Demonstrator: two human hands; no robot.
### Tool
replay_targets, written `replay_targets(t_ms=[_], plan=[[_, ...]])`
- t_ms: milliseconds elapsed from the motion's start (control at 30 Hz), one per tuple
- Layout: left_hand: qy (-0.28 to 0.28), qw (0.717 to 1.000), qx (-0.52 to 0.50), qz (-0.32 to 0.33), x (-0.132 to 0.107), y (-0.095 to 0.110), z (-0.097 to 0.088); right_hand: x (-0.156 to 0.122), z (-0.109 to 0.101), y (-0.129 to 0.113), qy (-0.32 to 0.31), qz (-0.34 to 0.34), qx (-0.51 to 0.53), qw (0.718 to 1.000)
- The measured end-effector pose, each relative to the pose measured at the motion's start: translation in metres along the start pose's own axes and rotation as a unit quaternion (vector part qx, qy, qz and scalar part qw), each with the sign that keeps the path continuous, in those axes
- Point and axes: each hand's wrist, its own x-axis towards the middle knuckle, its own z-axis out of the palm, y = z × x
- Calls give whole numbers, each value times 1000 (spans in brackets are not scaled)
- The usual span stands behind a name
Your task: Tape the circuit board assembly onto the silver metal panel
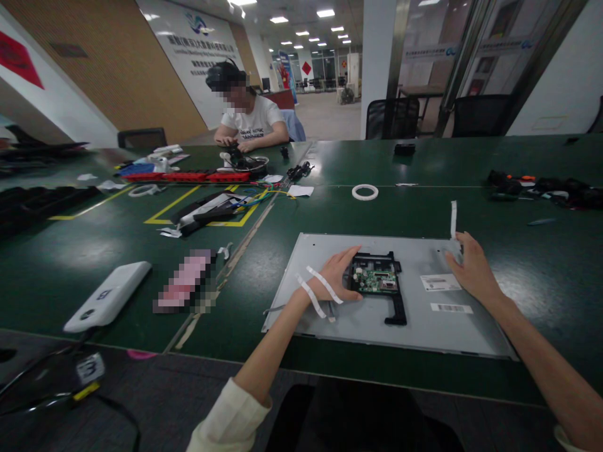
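A large grey metal panel (292,276) lies flat on the green table. On it sits a black plastic bracket (398,307) carrying a green circuit board (377,278). My left hand (332,276) rests on the panel, its thumb and fingers spanning the bracket's left end. White tape strips (311,296) stick across the back of this hand and its wrist. Above the panel's far right part, my right hand (473,267) pinches a short strip of white tape (453,218), which points upward. Two white labels (440,282) are on the panel near that hand.
A roll of white tape (365,192) lies beyond the panel. To the left are a white power bank (108,296) with a cable and a blurred pink phone-like object (186,281). Tools and cables (211,210) lie farther back. Across the table sits another person (254,119).
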Motion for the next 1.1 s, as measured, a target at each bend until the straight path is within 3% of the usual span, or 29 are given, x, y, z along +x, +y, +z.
replay_targets(t_ms=[67, 133, 200, 300, 400, 500, 567, 667, 833, 967, 1100], plan=[[6, 1000, 6, 0, -2, 3, -2, 1, -12, -17, 36, 16, 36, 999], [37, 999, 6, 2, -2, 7, -6, -3, -23, -40, 30, 64, 122, 990], [85, 996, -1, 12, 2, 14, -10, -9, -30, -66, -41, 110, 225, 967], [138, 989, -16, 40, 10, 33, -16, -19, -36, -104, -157, 123, 339, 919], [144, 986, -34, 79, 20, 57, -21, -24, -41, -135, -216, 103, 381, 893], [113, 986, -53, 114, 29, 75, -24, -24, -48, -154, -254, 61, 363, 894], [77, 989, -70, 103, 33, 80, -23, -23, -54, -159, -271, 38, 348, 897], [44, 993, -100, 36, 36, 78, -21, -25, -59, -159, -280, 43, 339, 897], [64, 993, -99, 10, 36, 71, -14, -35, -51, -146, -263, 144, 350, 888], [63, 997, -33, 7, 45, 67, -9, -38, -41, -140, -233, 229, 399, 857], [45, 997, -54, 19, 55, 61, -4, -37, -34, -140, -191, 264, 450, 831]])
